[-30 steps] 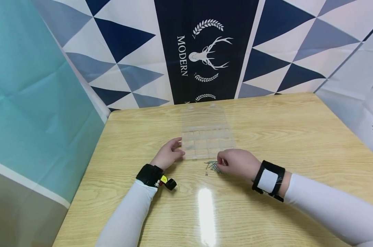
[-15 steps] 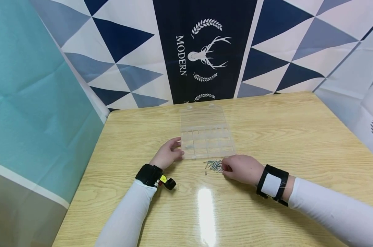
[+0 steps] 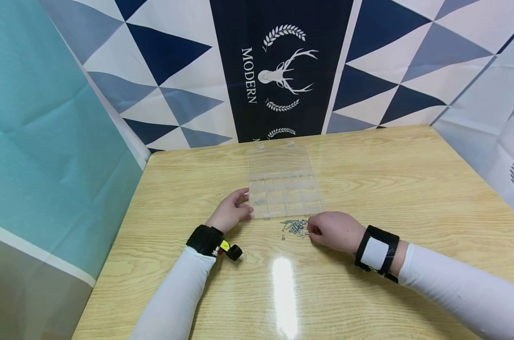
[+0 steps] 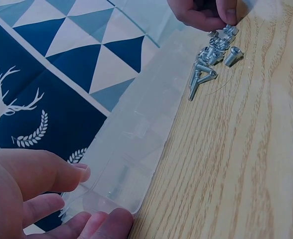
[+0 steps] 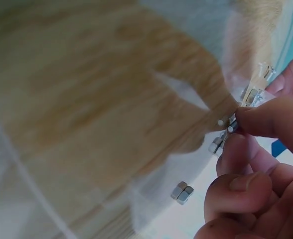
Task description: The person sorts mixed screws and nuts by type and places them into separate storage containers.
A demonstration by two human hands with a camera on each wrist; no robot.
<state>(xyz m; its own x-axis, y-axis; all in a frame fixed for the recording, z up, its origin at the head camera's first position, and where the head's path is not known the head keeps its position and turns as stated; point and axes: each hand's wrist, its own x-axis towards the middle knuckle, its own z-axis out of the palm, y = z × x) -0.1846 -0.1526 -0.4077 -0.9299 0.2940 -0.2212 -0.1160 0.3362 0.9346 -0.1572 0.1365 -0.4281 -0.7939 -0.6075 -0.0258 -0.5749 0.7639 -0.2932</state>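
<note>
A clear plastic compartment box (image 3: 286, 215) lies with its lid folded back on the wooden table. My left hand (image 3: 230, 211) rests against its left edge, fingers loosely bent and touching the near corner in the left wrist view. At the box's front edge lies a small pile of silvery screws and nuts (image 3: 294, 225). Over the right side of this pile, my right hand (image 3: 335, 230) pinches a small metal screw (image 5: 232, 125) between thumb and index finger; most of it is hidden. Two nuts (image 5: 182, 192) appear beside the fingers in the right wrist view.
Two small screws (image 3: 283, 237) lie just in front of the pile. The wooden table (image 3: 189, 179) extends around the box. A patterned cloth (image 3: 180, 71) hangs behind it, and a teal sheet (image 3: 57, 141) hangs at the left.
My right hand has drawn slightly to the right from the pile, uncovering more screws and nuts. The left hand stays at the box's edge.
</note>
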